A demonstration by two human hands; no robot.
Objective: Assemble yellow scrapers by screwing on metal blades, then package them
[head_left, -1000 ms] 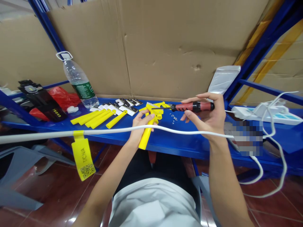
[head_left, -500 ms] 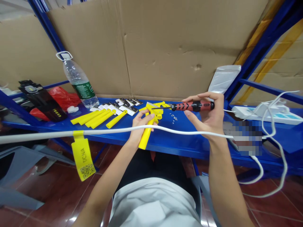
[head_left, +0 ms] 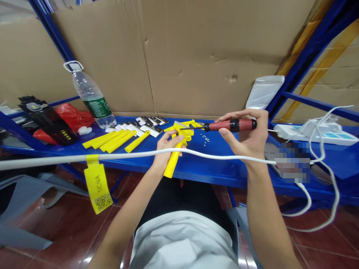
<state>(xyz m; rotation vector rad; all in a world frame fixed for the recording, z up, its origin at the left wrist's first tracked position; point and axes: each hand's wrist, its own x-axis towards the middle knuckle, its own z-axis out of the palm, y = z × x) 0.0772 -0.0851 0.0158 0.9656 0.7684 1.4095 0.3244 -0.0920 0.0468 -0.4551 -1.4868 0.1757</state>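
My left hand [head_left: 167, 147] is closed around a yellow plastic handle [head_left: 173, 161], a tube with a wider head at its upper end. In my right hand [head_left: 249, 140] is a red and black screwdriver [head_left: 231, 125], held level with its shaft pointing left. The screwdriver's tip meets the head of the yellow handle; whether a screw sits there is too small to tell. Small metal screws [head_left: 205, 139] lie scattered on the blue shelf [head_left: 221, 164] between my hands. Other yellow parts [head_left: 190, 123] lie just behind the handle's head.
Several yellow handles [head_left: 117, 141] with black-and-white cards [head_left: 153, 129] lie to the left. A water bottle [head_left: 94, 101] and a black flask [head_left: 50, 121] stand beyond them. A white cable [head_left: 207, 154] crosses in front of my hands. A power strip [head_left: 316, 135] lies at right.
The screwdriver's grip has turned a little within my right hand, its dark markings no longer showing. My left hand and the yellow handle have stayed in place.
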